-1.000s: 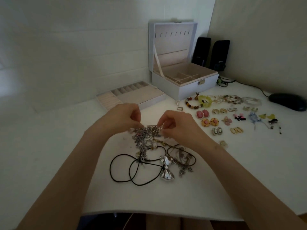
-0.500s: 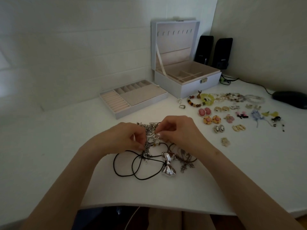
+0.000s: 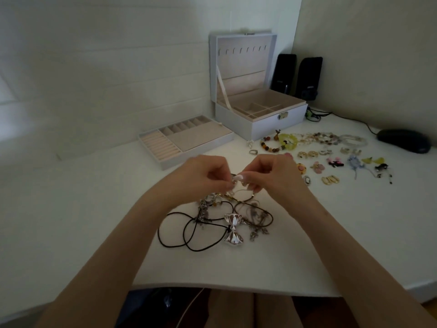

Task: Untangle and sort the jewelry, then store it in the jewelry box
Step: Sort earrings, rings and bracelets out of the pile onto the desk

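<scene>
Tangle [image 3: 233, 221] lies just below our left hand [image 3: 203, 178] and right hand [image 3: 272, 178], sprawled crosswise; we see both pinching one strand [image 3: 233, 185] raised off its far edge, neither nearer, box [image 3: 272, 124] open well beyond it.

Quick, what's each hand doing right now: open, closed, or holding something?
Left hand: closed, pinching part of the tangled necklaces.
Right hand: closed, pinching the same tangle.

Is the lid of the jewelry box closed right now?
No, the lid of the jewelry box stands upright and open, leaving the inside of the box in plain sight.
</scene>
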Available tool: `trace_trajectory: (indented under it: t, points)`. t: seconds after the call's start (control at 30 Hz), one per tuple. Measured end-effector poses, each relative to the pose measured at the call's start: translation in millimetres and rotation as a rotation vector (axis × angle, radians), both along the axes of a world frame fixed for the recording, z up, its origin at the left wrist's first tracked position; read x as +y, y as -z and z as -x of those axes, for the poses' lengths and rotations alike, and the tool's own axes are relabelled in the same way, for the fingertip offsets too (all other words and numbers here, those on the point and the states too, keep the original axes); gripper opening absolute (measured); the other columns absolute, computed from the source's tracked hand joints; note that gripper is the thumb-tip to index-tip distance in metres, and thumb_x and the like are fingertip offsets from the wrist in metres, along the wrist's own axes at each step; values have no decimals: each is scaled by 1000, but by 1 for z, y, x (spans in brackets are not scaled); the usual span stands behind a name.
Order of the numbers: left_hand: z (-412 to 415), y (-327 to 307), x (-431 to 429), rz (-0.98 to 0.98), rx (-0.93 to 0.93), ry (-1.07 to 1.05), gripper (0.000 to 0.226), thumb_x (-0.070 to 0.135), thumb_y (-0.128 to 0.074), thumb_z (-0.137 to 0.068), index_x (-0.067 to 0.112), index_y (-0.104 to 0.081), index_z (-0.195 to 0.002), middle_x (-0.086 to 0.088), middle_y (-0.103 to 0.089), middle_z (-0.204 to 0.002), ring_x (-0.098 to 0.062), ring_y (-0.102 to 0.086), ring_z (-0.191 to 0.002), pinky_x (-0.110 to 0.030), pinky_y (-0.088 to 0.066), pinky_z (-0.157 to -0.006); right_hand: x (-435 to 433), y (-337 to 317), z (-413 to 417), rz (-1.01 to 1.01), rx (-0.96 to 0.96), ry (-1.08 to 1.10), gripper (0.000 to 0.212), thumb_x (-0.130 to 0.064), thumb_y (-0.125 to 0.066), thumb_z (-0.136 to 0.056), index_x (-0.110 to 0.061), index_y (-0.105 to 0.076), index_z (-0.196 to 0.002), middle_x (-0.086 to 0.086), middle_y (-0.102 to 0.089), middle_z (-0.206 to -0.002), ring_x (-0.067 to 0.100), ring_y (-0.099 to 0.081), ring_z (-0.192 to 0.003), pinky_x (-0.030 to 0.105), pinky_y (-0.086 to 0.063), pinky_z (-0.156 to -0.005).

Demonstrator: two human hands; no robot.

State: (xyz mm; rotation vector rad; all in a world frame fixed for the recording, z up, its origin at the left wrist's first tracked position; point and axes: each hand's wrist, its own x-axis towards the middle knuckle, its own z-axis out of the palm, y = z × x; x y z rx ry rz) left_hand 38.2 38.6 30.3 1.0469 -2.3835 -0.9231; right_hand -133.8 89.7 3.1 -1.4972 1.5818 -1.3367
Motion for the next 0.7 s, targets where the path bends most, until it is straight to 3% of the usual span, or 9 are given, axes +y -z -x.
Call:
trace_trajectory:
  t: [0.2, 0.27, 0.43, 0.57, 0.7]
  points:
    - [41, 9, 14, 33, -44, 81, 7, 23, -71, -81, 20, -65, -80, 5, -69, -83, -10, -64, -80, -29, -53, -78, 27, 1, 34, -19, 64, 123, 20, -20, -83, -67, -7, -68, -70, 6, -68, -66, 8, -55, -57, 17, -46, -56]
    - [54, 10, 21, 14, -43, 121, 8, 25, -71, -81, 21, -65, -79, 3, -68, -84, -11, -63, -81, -28, -51, -77, 38, 1, 49, -28, 39, 158, 19, -21, -83, -66, -12, -66, -66, 0, -65, -60, 4, -52, -54, 14, -44, -53]
    - [92, 16, 34, -1, -58, 203, 9, 24, -69, -84, 18, -64, -81, 11, -61, -73, 3, -51, -62, -7, -39, -57, 62, 2, 88, -23, -8, 270, 21, -19, -81, -68, -6, -64, -70, -3, -62, -57, 1, -52, -48, 10, -45, -50]
    - [127, 20, 43, -93, -46, 269, 7, 20, -68, -85, 15, -63, -83, 7, -64, -76, -4, -57, -69, -17, -46, -67, 78, 6, 112, -41, 3, 325, 21, -18, -80, -69, -4, -64, -71, -2, -62, -55, 2, -53, -47, 11, -46, -49]
    - [155, 20, 49, -146, -73, 314, 6, 19, -67, -85, 14, -63, -84, 4, -69, -79, -4, -59, -74, -20, -44, -68, 89, 10, 129, -60, -11, 367, 19, -17, -80, -70, -3, -67, -71, 1, -66, -54, 6, -58, -47, 13, -47, -47]
